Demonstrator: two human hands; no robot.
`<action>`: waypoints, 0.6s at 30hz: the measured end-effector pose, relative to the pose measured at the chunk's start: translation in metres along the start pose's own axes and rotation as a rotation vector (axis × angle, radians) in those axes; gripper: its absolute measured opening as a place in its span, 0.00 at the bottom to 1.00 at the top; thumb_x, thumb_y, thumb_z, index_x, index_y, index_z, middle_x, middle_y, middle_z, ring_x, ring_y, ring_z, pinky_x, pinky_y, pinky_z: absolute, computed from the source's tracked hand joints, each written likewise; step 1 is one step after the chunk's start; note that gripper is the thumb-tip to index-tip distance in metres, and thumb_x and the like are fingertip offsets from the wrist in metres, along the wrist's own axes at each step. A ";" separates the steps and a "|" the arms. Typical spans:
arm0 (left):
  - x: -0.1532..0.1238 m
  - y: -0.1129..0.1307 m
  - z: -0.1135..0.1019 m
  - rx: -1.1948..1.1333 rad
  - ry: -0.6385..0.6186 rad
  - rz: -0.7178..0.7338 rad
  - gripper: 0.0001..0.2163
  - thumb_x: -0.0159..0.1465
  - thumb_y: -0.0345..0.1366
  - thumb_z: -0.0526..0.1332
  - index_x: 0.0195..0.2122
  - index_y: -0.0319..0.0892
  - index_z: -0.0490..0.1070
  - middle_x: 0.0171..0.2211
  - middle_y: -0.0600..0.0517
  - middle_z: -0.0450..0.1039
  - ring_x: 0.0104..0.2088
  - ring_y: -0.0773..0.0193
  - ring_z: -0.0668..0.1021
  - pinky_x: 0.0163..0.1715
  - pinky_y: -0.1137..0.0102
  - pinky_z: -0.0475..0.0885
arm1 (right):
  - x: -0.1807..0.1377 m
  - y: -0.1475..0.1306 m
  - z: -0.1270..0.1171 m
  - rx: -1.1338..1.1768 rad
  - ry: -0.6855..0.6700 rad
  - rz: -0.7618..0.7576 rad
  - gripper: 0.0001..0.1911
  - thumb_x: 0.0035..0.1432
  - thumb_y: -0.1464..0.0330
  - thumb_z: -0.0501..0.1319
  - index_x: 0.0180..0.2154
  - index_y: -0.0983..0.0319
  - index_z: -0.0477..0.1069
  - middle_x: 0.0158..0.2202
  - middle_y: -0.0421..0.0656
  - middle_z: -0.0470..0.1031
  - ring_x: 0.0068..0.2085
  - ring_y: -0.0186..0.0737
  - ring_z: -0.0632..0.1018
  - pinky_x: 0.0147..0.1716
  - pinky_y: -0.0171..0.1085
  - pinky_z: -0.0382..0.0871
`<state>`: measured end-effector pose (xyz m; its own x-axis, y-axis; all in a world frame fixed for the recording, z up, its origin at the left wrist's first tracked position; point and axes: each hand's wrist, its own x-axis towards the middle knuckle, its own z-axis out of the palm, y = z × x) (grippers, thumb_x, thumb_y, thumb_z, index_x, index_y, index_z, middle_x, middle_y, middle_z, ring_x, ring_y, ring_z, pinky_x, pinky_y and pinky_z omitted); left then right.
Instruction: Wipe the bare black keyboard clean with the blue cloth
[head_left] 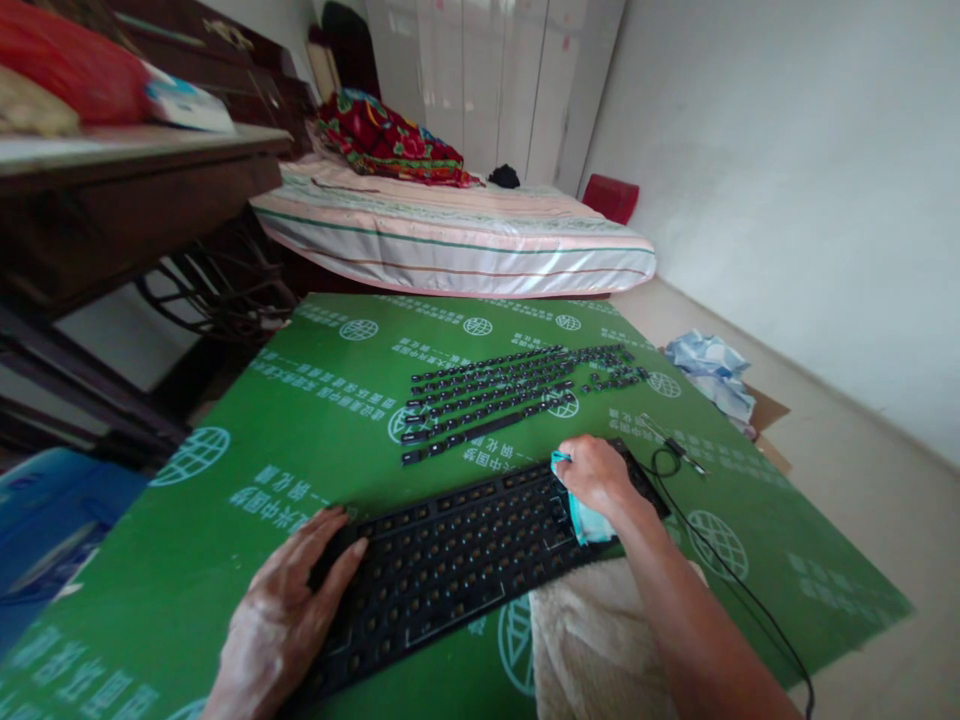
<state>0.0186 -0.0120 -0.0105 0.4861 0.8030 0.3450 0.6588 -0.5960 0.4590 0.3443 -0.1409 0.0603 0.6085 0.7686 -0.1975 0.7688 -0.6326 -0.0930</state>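
Observation:
A black keyboard with its keycaps off lies on a green printed board. My left hand rests flat on the keyboard's left end, fingers stretched out. My right hand is closed on a light blue cloth and presses it onto the keyboard's right part. Several black keycaps lie in rows on the board beyond the keyboard. The keyboard's black cable runs off to the right.
A cream towel lies under the keyboard's near edge. A bed stands behind the board, a dark wooden table at the left, crumpled blue-white cloth on cardboard at the right, a blue object at the near left.

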 end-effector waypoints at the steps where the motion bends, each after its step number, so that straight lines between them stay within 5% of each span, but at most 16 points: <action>1: 0.000 0.000 0.000 0.000 -0.003 0.000 0.26 0.59 0.57 0.52 0.49 0.43 0.70 0.51 0.46 0.73 0.52 0.52 0.75 0.56 0.58 0.69 | 0.000 0.001 0.000 -0.007 0.003 0.012 0.11 0.58 0.67 0.56 0.35 0.57 0.77 0.38 0.46 0.80 0.43 0.42 0.79 0.33 0.33 0.63; 18: 0.001 0.004 -0.004 -0.014 -0.026 0.012 0.26 0.59 0.58 0.52 0.47 0.42 0.70 0.51 0.45 0.74 0.52 0.52 0.74 0.56 0.59 0.68 | 0.003 0.008 -0.002 -0.050 0.012 0.045 0.12 0.59 0.66 0.54 0.35 0.58 0.77 0.38 0.46 0.80 0.43 0.42 0.79 0.33 0.32 0.65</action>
<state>0.0197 -0.0131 -0.0054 0.5084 0.7956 0.3295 0.6448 -0.6053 0.4667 0.3528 -0.1440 0.0607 0.6450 0.7404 -0.1890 0.7491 -0.6616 -0.0353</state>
